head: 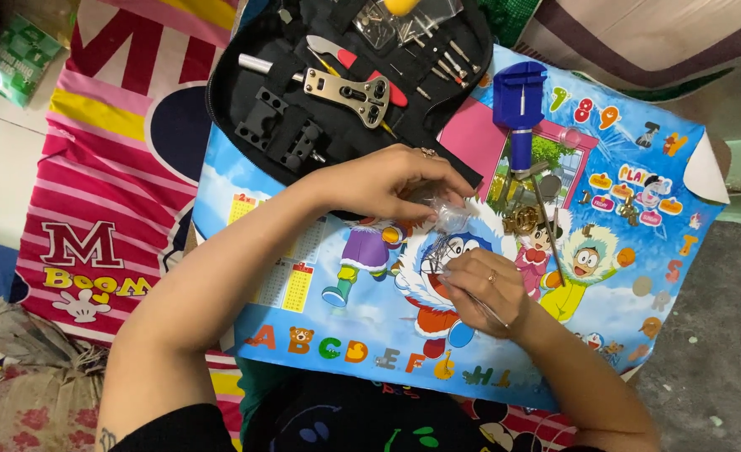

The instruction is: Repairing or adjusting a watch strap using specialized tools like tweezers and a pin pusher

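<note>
Glossy printed mat [320,335], clear crinkly plastic bag [447,219], black cloth tool case [245,67].

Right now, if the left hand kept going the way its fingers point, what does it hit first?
Probably the small clear plastic bag that the left hand already pinches; past it, the gold metal watch band beneath the blue plastic link-remover tool. Depth is unclear.
</note>
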